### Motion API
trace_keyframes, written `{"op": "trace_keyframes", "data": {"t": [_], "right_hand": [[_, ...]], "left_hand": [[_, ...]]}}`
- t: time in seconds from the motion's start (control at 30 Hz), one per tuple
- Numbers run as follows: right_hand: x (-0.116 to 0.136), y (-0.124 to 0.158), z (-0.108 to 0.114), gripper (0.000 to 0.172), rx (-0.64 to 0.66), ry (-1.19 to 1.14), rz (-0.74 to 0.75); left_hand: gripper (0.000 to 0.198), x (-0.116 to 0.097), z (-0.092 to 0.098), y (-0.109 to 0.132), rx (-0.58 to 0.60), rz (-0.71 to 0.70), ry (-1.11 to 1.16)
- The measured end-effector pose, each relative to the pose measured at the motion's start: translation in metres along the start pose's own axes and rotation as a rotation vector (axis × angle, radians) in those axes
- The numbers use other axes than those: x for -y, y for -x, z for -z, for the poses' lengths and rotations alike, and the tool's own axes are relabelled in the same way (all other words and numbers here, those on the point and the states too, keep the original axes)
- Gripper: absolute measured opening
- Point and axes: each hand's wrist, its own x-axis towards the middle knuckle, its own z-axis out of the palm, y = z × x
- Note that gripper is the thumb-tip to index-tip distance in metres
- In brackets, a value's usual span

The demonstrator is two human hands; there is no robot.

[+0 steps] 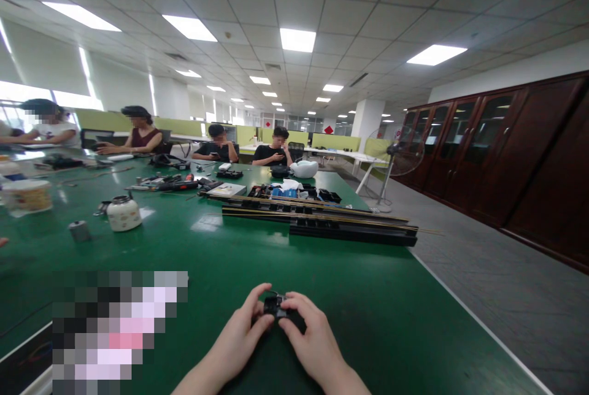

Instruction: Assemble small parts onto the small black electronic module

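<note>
Between my two hands, just above the green table [368, 303], is a small black device [272, 304], partly covered by fingers; its exact kind I cannot make out. My left hand [243, 327] grips its left side, with the thumb at the near edge and a finger at the far edge. From the right, my right hand [310, 327] pinches it, fingers over the top and thumb in front. A thin dark wire seems to curve at its far edge.
Long black rails with thin brass-coloured rods [354, 232] lie across the table ahead. A cream jar [124, 213] and a grey cylinder [80, 230] stand to the left. Tools [172, 183] lie farther back. Several people sit beyond. A fan [391, 153] stands right of the table.
</note>
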Motion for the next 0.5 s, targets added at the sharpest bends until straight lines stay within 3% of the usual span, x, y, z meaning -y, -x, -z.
{"op": "trace_keyframes", "data": {"t": [0.3,0.5], "right_hand": [[0.0053,-0.0019,0.0021,0.017,0.009,-0.08,0.051],[0.0012,-0.0021,0.0008,0.019,0.034,-0.058,-0.011]], "left_hand": [[0.039,0.0006,0.0008,-0.0024,-0.059,0.029,0.08],[0.052,0.0034,0.0016,-0.0032,-0.037,0.055,0.101]]}}
